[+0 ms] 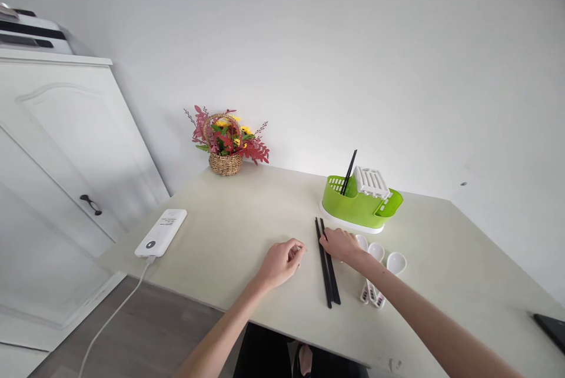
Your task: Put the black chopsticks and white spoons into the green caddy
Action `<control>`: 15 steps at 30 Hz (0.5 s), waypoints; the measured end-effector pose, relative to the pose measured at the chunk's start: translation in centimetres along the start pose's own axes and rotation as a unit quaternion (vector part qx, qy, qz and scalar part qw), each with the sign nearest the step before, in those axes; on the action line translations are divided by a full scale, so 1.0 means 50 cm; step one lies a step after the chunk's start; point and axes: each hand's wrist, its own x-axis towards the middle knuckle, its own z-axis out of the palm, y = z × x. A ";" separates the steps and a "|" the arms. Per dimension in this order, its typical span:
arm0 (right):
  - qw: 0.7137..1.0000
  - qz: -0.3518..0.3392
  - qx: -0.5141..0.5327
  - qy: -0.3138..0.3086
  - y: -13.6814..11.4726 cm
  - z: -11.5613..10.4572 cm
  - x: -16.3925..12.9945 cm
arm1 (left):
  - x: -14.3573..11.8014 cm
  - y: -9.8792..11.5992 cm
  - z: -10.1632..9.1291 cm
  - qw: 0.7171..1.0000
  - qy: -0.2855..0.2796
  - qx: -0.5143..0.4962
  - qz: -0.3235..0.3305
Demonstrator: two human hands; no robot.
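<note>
Two black chopsticks lie side by side on the pale table, pointing away from me. My right hand rests with its fingertips on their far ends. My left hand lies loosely curled on the table just left of them, holding nothing. Three white spoons lie right of the chopsticks, partly under my right wrist. Behind them stands a green cutlery holder with a white insert and one black chopstick upright in it.
A wicker basket of artificial flowers stands at the back left by the wall. A white power bank with a cable lies near the left edge. A dark device sits at the right edge. A white cabinet stands left.
</note>
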 end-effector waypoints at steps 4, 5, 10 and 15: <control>1.000 0.001 0.003 -0.003 0.006 -0.003 0.000 | 0.000 -0.001 0.001 1.000 0.001 -0.007 0.003; 1.000 0.000 0.005 -0.006 0.008 -0.003 -0.001 | 0.000 -0.002 0.002 1.000 0.002 -0.007 0.004; 1.000 0.001 0.001 -0.026 0.006 -0.001 0.000 | 0.000 -0.006 0.007 1.000 0.003 0.003 0.007; 0.999 0.003 -0.021 -0.034 -0.010 0.001 0.015 | 0.000 -0.007 0.009 1.000 0.000 0.006 0.006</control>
